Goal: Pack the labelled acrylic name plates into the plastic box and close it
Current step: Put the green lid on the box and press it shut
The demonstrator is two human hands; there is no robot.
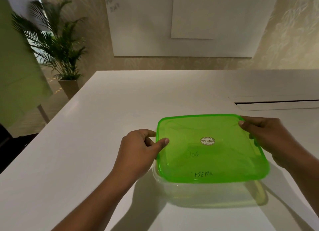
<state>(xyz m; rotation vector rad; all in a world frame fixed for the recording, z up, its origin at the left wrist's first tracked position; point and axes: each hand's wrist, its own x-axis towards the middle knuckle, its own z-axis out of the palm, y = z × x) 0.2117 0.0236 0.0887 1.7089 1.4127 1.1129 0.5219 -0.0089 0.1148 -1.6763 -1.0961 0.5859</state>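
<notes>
A translucent green lid lies over a clear plastic box on the white table. Through the lid I see handwritten labels of name plates inside the box. My left hand grips the lid's left edge, thumb on top and fingers curled under the rim. My right hand grips the far right corner, thumb on top of the lid. The lid's near edge sits a little off the box rim.
The white table stretches ahead and to the left. A recessed slot runs across the table at the far right. A potted palm stands on the floor beyond the table's left corner.
</notes>
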